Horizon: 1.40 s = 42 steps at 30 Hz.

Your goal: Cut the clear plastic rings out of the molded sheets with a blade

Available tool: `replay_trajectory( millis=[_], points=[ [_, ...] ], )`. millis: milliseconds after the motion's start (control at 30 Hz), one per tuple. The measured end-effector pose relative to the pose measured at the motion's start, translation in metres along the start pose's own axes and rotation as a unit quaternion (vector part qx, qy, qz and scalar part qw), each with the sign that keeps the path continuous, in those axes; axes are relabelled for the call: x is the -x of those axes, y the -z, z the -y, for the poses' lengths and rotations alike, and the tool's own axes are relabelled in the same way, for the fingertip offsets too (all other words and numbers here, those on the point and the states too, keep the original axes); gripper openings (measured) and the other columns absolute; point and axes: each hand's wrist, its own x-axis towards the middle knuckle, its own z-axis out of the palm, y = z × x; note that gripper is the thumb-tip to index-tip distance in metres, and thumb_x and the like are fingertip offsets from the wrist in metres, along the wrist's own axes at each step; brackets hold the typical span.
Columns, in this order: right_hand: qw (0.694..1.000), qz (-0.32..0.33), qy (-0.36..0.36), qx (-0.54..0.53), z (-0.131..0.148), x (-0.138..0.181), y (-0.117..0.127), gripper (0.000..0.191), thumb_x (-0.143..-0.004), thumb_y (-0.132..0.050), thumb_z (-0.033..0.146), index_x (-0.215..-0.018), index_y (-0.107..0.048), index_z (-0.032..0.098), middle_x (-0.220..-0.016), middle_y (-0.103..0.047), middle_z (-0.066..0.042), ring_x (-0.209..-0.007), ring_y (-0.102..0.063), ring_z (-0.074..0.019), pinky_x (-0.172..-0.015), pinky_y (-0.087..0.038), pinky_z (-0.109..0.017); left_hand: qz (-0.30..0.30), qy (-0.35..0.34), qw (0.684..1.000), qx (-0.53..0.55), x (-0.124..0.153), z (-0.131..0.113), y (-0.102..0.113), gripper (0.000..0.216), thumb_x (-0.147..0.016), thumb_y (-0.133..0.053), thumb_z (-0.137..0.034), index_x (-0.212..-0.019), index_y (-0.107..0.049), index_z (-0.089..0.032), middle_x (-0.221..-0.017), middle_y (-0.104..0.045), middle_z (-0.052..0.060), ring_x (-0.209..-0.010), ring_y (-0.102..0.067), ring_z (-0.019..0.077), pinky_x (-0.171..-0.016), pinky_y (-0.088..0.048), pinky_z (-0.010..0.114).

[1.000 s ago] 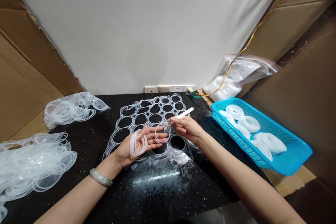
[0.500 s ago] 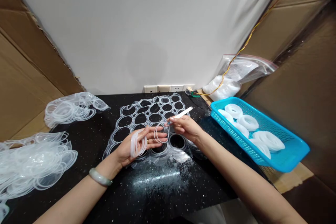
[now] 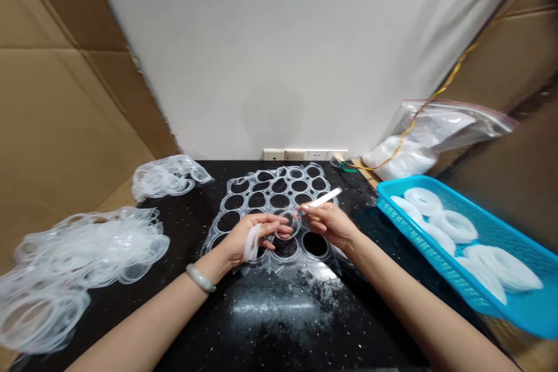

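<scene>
My left hand point(image 3: 244, 238) is palm up with several translucent plastic rings point(image 3: 251, 242) looped around it by the thumb. Its fingers hold a single clear ring point(image 3: 298, 224), which hangs between the two hands. In my right hand point(image 3: 330, 222) is a slim white-handled tool point(image 3: 326, 197), pinched with the handle pointing up and away; its working end is hidden by the fingers. The right fingertips are close to the single ring, and I cannot tell whether they touch it. Beneath both hands lies a clear plastic sheet point(image 3: 246, 202) with rows of round holes, on the black speckled countertop point(image 3: 279, 331).
At left are piles of clear ring-patterned sheets point(image 3: 96, 247) and a smaller heap point(image 3: 165, 177). A blue basket point(image 3: 436, 270) with bundled white rings point(image 3: 453, 226) stands at right. Behind it are a plastic bag point(image 3: 403, 154) and a yellow cable point(image 3: 410, 131). Wall sockets point(image 3: 294, 154) line the back.
The camera view has shifted left, so everything appears further right. My left fingers have curled in, with the thumb nearer the single ring. The right hand still holds the white tool.
</scene>
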Motion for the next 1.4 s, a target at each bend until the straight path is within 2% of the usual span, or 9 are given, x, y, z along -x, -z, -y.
replay_trajectory(
  millis=[200, 400, 567, 700, 800, 933, 1100, 1300, 1400],
  points=[
    [1.000, 0.006, 0.008, 0.026, -0.004, 0.002, -0.002, 0.032, -0.064, -0.085, 0.037, -0.077, -0.076, 0.010, -0.073, -0.071, -0.010, -0.038, -0.032, -0.0007, -0.039, -0.018, -0.021, -0.055, -0.025, 0.997, -0.055, 0.010, -0.014, 0.005, 0.038, -0.074, -0.079, -0.037, -0.099, -0.073, -0.009, -0.093, -0.075, 0.017, -0.077, -0.071, 0.0175, -0.042, -0.035, 0.013],
    [0.999, -0.022, 0.009, 0.030, -0.007, 0.000, -0.001, 0.038, -0.058, -0.089, 0.039, -0.078, -0.076, 0.010, -0.085, -0.073, -0.013, -0.041, -0.035, -0.0009, -0.039, -0.020, -0.020, -0.172, -0.060, 0.965, -0.190, 0.090, -0.064, 0.048, 0.039, -0.077, -0.074, -0.040, -0.105, -0.073, -0.013, -0.098, -0.075, 0.015, -0.075, -0.069, 0.0169, -0.048, -0.041, 0.017],
    [0.999, -0.012, 0.004, 0.034, -0.012, 0.000, -0.004, 0.040, -0.057, -0.089, 0.040, -0.078, -0.076, 0.009, -0.062, -0.068, -0.007, -0.039, -0.035, -0.0022, -0.040, -0.019, -0.021, -0.357, -0.042, 0.861, -0.360, 0.167, -0.093, 0.115, 0.038, -0.076, -0.069, -0.037, -0.106, -0.073, -0.015, -0.101, -0.075, 0.011, -0.050, -0.053, 0.0092, -0.038, -0.029, 0.018],
    [0.999, 0.006, 0.000, 0.049, -0.018, 0.000, -0.006, 0.041, -0.057, -0.088, 0.042, -0.077, -0.075, 0.008, -0.062, -0.067, -0.007, -0.039, -0.034, -0.0022, -0.040, -0.020, -0.021, -0.446, -0.014, 0.764, -0.466, 0.199, -0.094, 0.155, 0.040, -0.069, -0.061, -0.030, -0.102, -0.073, -0.012, -0.117, -0.070, 0.015, -0.074, -0.066, 0.0227, -0.041, -0.044, 0.022],
    [0.998, 0.010, 0.004, 0.065, -0.019, 0.001, -0.008, 0.043, -0.057, -0.087, 0.044, -0.075, -0.075, 0.008, -0.054, -0.061, -0.004, -0.039, -0.033, -0.0026, -0.040, -0.020, -0.021, -0.451, -0.037, 0.710, -0.539, 0.213, -0.091, 0.166, 0.042, -0.066, -0.053, -0.023, -0.102, -0.072, -0.012, -0.121, -0.068, 0.012, -0.102, -0.065, 0.0316, -0.066, -0.057, 0.033],
    [0.997, -0.022, 0.025, 0.064, -0.011, 0.005, -0.015, 0.045, -0.054, -0.088, 0.045, -0.076, -0.074, 0.009, -0.046, -0.047, 0.004, -0.041, -0.035, -0.0036, -0.041, -0.021, -0.019, -0.460, -0.121, 0.626, -0.618, 0.219, -0.092, 0.168, 0.043, -0.068, -0.044, -0.019, -0.105, -0.067, -0.021, -0.114, -0.071, 0.000, -0.113, -0.061, 0.0312, -0.101, -0.046, 0.049],
    [0.981, -0.056, 0.101, 0.155, 0.016, -0.020, -0.016, 0.041, -0.057, -0.083, 0.046, -0.076, -0.074, 0.010, -0.050, -0.053, 0.001, -0.042, -0.039, -0.0056, -0.040, -0.027, -0.019, -0.342, -0.262, 0.620, -0.655, 0.169, -0.099, 0.155, 0.042, -0.075, -0.042, -0.018, -0.107, -0.066, -0.030, -0.112, -0.070, -0.004, -0.107, -0.064, 0.0259, -0.099, -0.050, 0.043],
    [0.945, -0.136, 0.156, 0.252, 0.043, -0.100, 0.003, 0.029, -0.060, -0.081, 0.037, -0.062, -0.069, 0.011, -0.048, -0.058, -0.002, -0.039, -0.044, -0.0083, -0.038, -0.033, -0.021, -0.054, -0.317, 0.677, -0.662, 0.019, -0.081, 0.090, 0.036, -0.097, -0.037, -0.023, -0.118, -0.066, -0.021, -0.124, -0.067, 0.007, -0.119, -0.058, 0.0220, -0.103, -0.046, 0.042],
    [0.942, -0.163, 0.152, 0.252, 0.040, -0.133, 0.018, 0.030, -0.060, -0.081, 0.037, -0.057, -0.065, 0.012, -0.046, -0.058, -0.002, -0.039, -0.046, -0.0086, -0.041, -0.038, -0.021, 0.009, -0.303, 0.686, -0.661, -0.051, -0.067, 0.074, 0.038, -0.099, -0.036, -0.022, -0.129, -0.059, -0.020, -0.133, -0.061, 0.008, -0.126, -0.053, 0.0204, -0.108, -0.041, 0.040]
  ],
)
